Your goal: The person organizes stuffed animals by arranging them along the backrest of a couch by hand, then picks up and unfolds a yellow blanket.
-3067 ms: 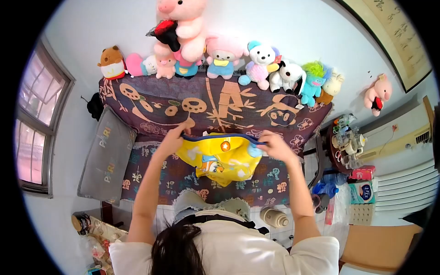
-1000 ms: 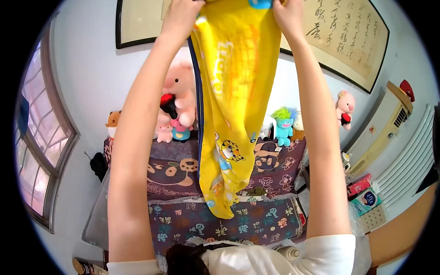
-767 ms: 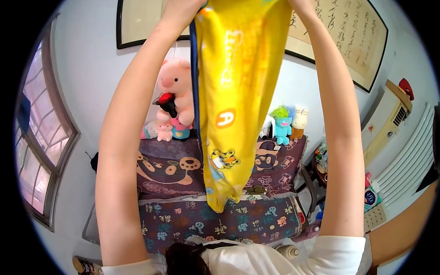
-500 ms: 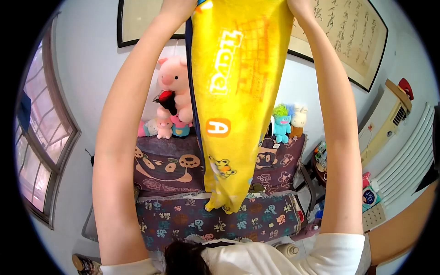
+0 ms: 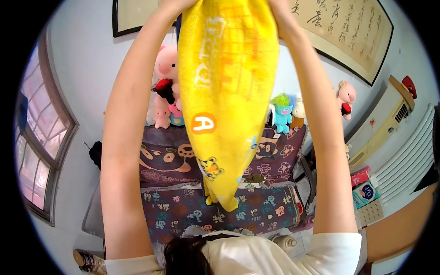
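Note:
A yellow plush blanket (image 5: pixel 229 105) with a dark blue edge hangs lengthwise in front of me, gathered to a narrow end at the bottom. White lettering, an orange patch with an A and a small tiger print show on it. At the top edge of the view, my left hand (image 5: pixel 179 4) grips its upper left part. Its upper right part is held by my right hand (image 5: pixel 280 16). Both arms are raised, and most of the fingers are cut off by the frame or hidden behind the cloth.
Behind the blanket stands a sofa (image 5: pixel 174 215) with a dark patterned cover. Plush toys (image 5: pixel 283 114) sit along its back. Framed calligraphy (image 5: pixel 339 36) hangs on the wall. A window (image 5: pixel 39 137) is at left, a radiator (image 5: pixel 408 156) and tissue pack (image 5: pixel 365 192) at right.
My hands have come slightly closer together, and the blanket has shifted left with its folds changed. A pink pig toy now shows right of my right arm.

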Demonstrator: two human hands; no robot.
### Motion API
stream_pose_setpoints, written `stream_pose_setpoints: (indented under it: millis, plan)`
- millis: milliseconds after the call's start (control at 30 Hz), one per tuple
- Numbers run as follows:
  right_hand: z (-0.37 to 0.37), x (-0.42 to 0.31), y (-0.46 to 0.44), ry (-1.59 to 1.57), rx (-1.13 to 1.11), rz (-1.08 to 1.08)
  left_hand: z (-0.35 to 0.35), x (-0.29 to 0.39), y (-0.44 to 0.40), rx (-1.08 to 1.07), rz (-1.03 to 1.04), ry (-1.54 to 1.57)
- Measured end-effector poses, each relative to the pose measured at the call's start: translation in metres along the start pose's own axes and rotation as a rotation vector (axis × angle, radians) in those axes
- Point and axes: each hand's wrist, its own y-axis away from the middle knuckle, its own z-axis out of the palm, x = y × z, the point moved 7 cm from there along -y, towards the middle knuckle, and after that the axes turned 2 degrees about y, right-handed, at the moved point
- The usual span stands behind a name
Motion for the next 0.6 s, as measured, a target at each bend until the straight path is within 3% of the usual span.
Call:
stream_pose_setpoints:
  millis: [100,133,167,233,300,367,467,500,567,600]
  plan:
    - [0.013,0.108,0.041,-0.151,-0.291,0.295,0.002,0.018,0.010,-0.043,0.123,-0.068]
    - [0.019,0.130,0.061,-0.023,-0.394,0.456,0.007,0.017,0.012,-0.094,0.126,-0.096]
    - [0.011,0.138,0.071,0.013,-0.324,0.467,0.009,0.013,0.014,-0.141,0.130,-0.128]
    - [-0.026,0.129,0.043,0.329,-0.104,0.342,0.005,0.001,0.012,-0.188,0.105,-0.170]
    - [-0.059,0.108,-0.007,0.279,-0.057,0.241,-0.001,-0.014,0.008,-0.197,0.037,-0.173]
    - [-0.064,0.048,-0.033,0.465,0.055,0.035,-0.006,-0.020,-0.001,-0.146,-0.002,-0.192]
    - [-0.056,0.019,-0.052,0.460,0.128,0.061,-0.007,-0.033,-0.016,-0.050,0.067,-0.347]
    - [-0.049,0.018,-0.052,0.615,0.060,0.145,-0.007,-0.032,-0.020,-0.022,0.112,-0.420]
    - [-0.054,0.015,-0.063,0.692,0.050,0.011,-0.003,-0.040,-0.024,-0.073,0.043,-0.258]
    - [-0.058,0.017,-0.061,0.541,0.095,0.017,-0.002,-0.039,-0.026,-0.082,0.044,-0.192]
